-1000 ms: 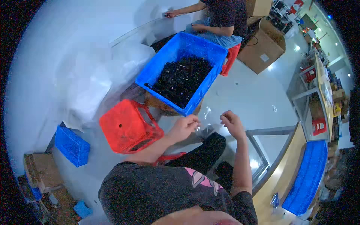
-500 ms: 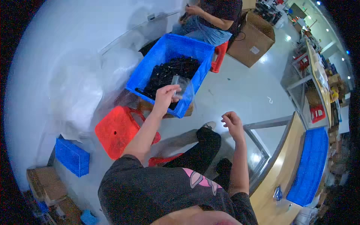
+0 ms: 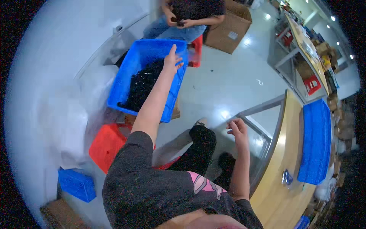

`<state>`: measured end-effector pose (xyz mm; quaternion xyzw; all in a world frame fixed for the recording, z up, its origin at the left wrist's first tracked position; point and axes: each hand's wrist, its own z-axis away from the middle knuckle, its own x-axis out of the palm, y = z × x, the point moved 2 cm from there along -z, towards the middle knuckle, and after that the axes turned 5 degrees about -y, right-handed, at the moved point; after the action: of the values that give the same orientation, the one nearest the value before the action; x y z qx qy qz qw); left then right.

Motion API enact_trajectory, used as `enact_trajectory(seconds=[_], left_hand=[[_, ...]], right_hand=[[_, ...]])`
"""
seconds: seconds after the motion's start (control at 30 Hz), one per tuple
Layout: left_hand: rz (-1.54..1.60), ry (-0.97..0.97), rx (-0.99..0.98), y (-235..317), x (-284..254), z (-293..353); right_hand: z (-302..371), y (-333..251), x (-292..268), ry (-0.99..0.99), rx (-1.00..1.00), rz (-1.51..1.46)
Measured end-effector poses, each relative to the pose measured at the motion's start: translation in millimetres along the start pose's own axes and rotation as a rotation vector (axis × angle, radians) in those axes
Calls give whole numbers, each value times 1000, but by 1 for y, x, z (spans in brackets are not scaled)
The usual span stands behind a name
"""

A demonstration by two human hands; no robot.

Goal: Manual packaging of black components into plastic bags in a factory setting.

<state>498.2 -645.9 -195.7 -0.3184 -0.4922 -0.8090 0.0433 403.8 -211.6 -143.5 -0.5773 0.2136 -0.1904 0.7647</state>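
Observation:
My left hand [image 3: 173, 62] reaches over the right side of a blue plastic crate [image 3: 136, 49], its fingers spread and apart. Just right of the fingers, a see-through blurred shape [image 3: 193, 56], perhaps a clear plastic bag, shows against a red stool; whether it touches the hand I cannot tell. Inside the crate lies a heap of small black pieces [image 3: 143, 86], too small to name. Off to the right, away from the crate, my right hand [image 3: 238, 129] hangs in the air with loosely bent fingers and nothing visible in it.
Beyond the crate sits a person [image 3: 198, 11] holding a small dark thing. A red stool [image 3: 108, 147] stands near left, beside large white plastic bags [image 3: 72, 114]. At right, a wooden table [image 3: 274, 160] carries blue bins [image 3: 314, 141]. A cardboard box [image 3: 228, 28] stands far back.
My left hand has moved up and forward over the crate and has opened; the clear bag it held has left its grip. My right hand has hardly moved. The whole view has shifted.

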Motion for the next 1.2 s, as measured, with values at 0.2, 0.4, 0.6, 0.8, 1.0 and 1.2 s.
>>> enact_trajectory(seconds=[0.2, 0.4, 0.6, 0.8, 1.0, 1.2], left_hand=[[-256, 130, 90, -5, 50, -57], [139, -137, -49, 3, 78, -97], [66, -611, -153, -17, 202, -57], [-185, -724, -123, -102, 230, 44], [-548, -803, -89, -152, 162, 141], [-649, -714, -191, -183, 97, 212]], right_hand=[[21, 15, -22, 132, -17, -26], [58, 21, -19, 266, 41, -137], [67, 23, -42, 416, 18, -193], [127, -35, -69, 523, -141, 120], [244, -75, -200, 744, 20, 802], [293, 27, -430, 1027, 247, 878]])
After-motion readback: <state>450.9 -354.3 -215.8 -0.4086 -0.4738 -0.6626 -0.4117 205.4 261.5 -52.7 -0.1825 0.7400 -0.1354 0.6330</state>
